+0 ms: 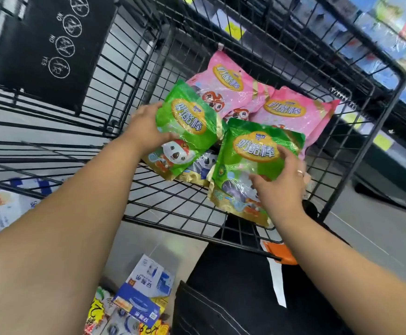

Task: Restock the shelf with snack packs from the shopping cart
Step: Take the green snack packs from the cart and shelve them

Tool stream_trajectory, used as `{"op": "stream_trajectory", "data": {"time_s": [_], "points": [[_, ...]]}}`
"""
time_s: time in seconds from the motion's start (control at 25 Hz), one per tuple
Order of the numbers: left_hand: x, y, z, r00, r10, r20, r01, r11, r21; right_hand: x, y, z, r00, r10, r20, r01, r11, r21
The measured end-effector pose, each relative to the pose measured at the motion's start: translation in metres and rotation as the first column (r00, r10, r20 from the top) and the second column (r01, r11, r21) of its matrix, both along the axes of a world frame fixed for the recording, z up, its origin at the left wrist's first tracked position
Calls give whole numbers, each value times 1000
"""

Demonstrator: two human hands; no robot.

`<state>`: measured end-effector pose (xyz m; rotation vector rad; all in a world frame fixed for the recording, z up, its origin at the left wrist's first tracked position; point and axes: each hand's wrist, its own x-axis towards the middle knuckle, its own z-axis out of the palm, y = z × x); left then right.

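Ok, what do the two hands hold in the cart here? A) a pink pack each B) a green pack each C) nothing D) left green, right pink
B: the left hand grips the farther green snack pack and the right hand grips the nearer green snack pack; the pink snack packs lie untouched behind.

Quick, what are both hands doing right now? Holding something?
The left hand grips the upper green snack pack.
The right hand grips the lower green snack pack.
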<state>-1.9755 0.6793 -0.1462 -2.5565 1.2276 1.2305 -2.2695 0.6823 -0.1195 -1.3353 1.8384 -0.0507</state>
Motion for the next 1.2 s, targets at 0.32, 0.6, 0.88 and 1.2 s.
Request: {"op": "stream_trajectory", "data": {"time_s": [0.32, 0.6, 0.88, 1.2], "points": [[9, 8, -14, 992, 116, -42, -109, 984, 142, -9, 24, -24, 829, -543, 130, 509, 831, 225], [5, 10, -12, 807, 416, -419, -261, 888, 379, 4, 19, -23, 776, -615, 142, 504, 739, 446], [-4, 13, -20, 614, 559, -558, -325, 823, 467, 6, 17, -23, 761, -635, 133, 512, 714, 478], [-21, 11, -9, 410, 552, -726, -409, 823, 395, -6, 13, -15, 676, -693, 249, 520, 689, 505]]}}
